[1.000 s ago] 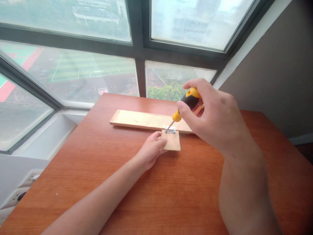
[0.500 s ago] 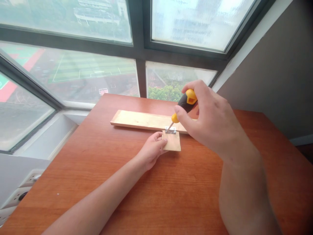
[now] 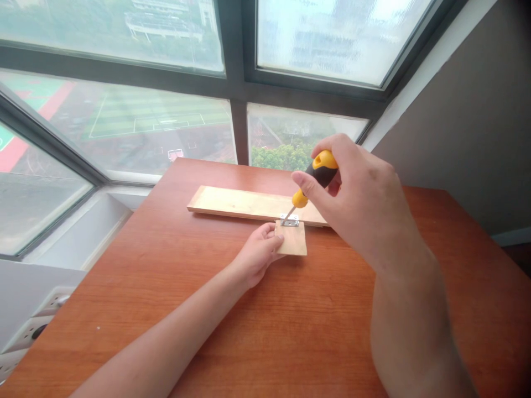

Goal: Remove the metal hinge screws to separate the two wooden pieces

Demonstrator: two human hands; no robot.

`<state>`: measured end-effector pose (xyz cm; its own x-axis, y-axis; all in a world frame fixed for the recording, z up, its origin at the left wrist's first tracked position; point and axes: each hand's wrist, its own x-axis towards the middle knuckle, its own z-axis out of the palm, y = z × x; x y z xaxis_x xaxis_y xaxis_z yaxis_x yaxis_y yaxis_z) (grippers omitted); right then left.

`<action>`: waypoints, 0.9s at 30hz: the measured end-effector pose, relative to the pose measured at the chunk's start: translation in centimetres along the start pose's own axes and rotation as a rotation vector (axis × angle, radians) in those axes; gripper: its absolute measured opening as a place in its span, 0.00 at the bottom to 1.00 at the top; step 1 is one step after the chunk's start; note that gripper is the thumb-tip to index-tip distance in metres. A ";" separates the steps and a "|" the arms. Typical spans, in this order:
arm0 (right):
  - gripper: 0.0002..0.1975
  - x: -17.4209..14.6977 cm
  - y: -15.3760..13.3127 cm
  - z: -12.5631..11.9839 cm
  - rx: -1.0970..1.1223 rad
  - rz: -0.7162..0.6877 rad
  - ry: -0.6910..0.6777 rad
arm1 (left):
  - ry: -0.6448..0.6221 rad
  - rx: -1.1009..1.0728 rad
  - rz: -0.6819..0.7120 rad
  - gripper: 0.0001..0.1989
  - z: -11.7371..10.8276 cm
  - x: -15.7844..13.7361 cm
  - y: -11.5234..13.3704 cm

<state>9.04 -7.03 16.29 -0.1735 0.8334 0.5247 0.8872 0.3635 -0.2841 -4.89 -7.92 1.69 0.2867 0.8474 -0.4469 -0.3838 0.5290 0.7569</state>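
Head view: pinches yellow-black screwdriver (image 3: 321, 176) in fingers of right hand (image 3: 363, 202), with tip aslant at left end of metal hinge (image 3: 290, 224); pinches wood block (image 3: 295, 241) by left edge in fingers of left hand (image 3: 258, 251), before long plank (image 3: 236, 203). Risks a skid, given slanted shaft; risks a twist of block, given one-sided hold. Includes reddish-brown bench (image 3: 249, 331), dark-framed windows (image 3: 166, 132), grey wall (image 3: 477, 132), sockets (image 3: 28, 333).

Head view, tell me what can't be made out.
In the head view:
Board: right end hidden behind the right hand.
Screwdriver: tip too small to tell whether it sits in a screw on the hinge.
Left hand: some fingertips hidden behind the wood square.
Lowest socket: cut off by the left edge.
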 end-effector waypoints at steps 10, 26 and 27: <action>0.10 -0.1 -0.2 0.0 0.058 -0.052 -0.003 | -0.017 -0.007 0.009 0.08 0.1 0.0 0.0; 0.15 0.0 -0.4 0.2 0.048 -0.032 0.025 | -0.017 -0.031 0.012 0.08 0.2 -0.2 0.0; 0.13 0.0 -0.4 0.2 0.043 -0.032 0.030 | -0.018 -0.033 0.013 0.08 0.2 -0.2 0.0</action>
<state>8.58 -7.08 16.23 -0.1880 0.8085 0.5577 0.8619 0.4081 -0.3010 -4.76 -8.09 1.87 0.2970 0.8535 -0.4282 -0.4165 0.5193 0.7462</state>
